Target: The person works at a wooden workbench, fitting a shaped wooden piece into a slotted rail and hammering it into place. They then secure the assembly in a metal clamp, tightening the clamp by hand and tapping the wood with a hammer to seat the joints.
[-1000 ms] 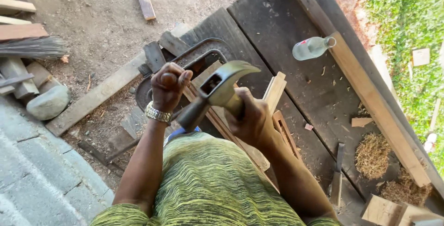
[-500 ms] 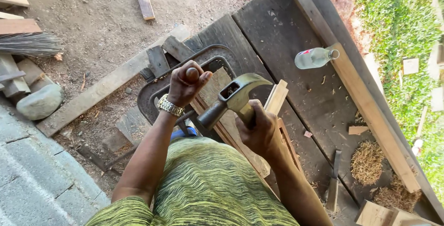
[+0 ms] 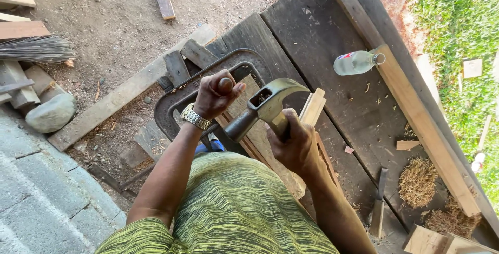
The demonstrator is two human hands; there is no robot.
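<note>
right hand [image 3: 293, 145] grasps claw hammer [image 3: 265, 106] | left hand [image 3: 215, 95] clenched at 10 o'clock | bottle [image 3: 358, 62] at 2 o'clock

I note the hammer [image 3: 270, 103]: dull grey metal head, worn, matt. Watch [image 3: 195, 117] at 9 o'clock of it: shiny metal links. Planks [image 3: 312, 41] are dark, rough weathered wood. Bottle [image 3: 357, 62] at 2 o'clock: clear glossy plastic.

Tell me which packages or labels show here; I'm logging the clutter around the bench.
Bottle: lying on its side on the dark planks, upper right; clear plastic, with a small label band in red and blue near one end.
No other package, sign or screen shows.
</note>
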